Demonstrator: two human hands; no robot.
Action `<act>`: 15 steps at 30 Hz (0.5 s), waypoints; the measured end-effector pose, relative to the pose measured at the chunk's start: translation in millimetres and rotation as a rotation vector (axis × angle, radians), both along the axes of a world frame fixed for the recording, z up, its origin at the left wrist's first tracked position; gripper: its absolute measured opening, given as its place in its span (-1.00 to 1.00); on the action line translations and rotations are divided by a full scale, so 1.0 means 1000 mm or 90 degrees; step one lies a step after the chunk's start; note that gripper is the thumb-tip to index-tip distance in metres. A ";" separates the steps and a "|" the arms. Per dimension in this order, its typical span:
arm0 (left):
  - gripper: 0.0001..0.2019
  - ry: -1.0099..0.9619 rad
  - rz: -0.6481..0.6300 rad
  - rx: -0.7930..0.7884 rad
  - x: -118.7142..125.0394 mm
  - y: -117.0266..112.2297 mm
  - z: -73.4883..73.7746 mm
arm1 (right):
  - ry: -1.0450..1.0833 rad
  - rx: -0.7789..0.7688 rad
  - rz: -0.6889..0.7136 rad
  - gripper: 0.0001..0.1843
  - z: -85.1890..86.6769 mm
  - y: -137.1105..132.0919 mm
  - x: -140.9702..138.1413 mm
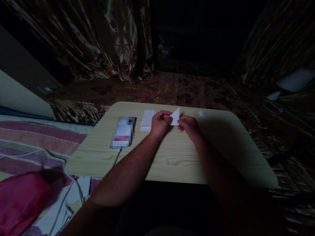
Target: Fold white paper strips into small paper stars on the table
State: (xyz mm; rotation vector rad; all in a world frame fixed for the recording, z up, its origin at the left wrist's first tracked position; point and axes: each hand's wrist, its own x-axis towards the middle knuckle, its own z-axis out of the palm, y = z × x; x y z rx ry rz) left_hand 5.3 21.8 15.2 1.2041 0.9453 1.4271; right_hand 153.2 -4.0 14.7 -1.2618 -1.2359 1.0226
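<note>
Between my two hands is a small white piece of paper (175, 118) folded to a triangle, its point facing away from me. My left hand (160, 124) pinches its left side between thumb and fingers. At the lower right corner, the fingertips of my right hand (189, 126) grip the same paper. Just left of my left hand lies a stack of white paper (148, 120), partly covered by that hand. A small folded white paper piece (201, 113) rests on the table beyond my right hand.
Everything lies on a light wooden table (177, 157). A phone (123, 132) with a blurred screen and a cable (117, 156) sits at the left. A striped bed (49, 141) with a pink cloth (23, 200) adjoins the table. A lamp (295, 80) stands far right.
</note>
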 end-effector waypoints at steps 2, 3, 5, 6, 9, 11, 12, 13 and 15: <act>-0.79 0.012 -0.020 -0.008 0.000 -0.001 0.001 | 0.007 0.016 0.000 -0.81 0.002 0.000 0.001; -0.79 0.016 -0.031 -0.014 0.000 -0.002 0.002 | 0.007 0.026 -0.005 -0.82 0.003 0.000 0.001; -0.78 0.019 -0.053 -0.024 0.001 -0.003 0.002 | -0.006 0.043 -0.018 -0.85 0.004 0.000 0.002; -0.78 0.017 -0.063 -0.027 0.001 -0.004 0.002 | -0.016 0.047 -0.027 -0.86 0.004 0.000 0.002; -0.78 0.014 -0.077 -0.025 0.001 -0.004 0.001 | -0.036 0.046 -0.047 -0.86 0.005 -0.001 0.002; -0.79 0.018 -0.072 -0.021 0.001 -0.004 0.001 | -0.037 0.040 -0.046 -0.87 0.005 -0.002 0.002; -0.80 0.021 -0.068 -0.021 0.001 -0.003 0.000 | -0.035 0.036 -0.043 -0.87 0.005 -0.002 0.002; -0.81 0.024 -0.064 -0.023 0.001 -0.003 0.000 | -0.033 0.033 -0.036 -0.87 0.005 -0.002 0.001; -0.83 0.022 -0.060 -0.027 0.001 -0.002 -0.001 | -0.026 0.032 -0.018 -0.87 0.005 -0.002 0.001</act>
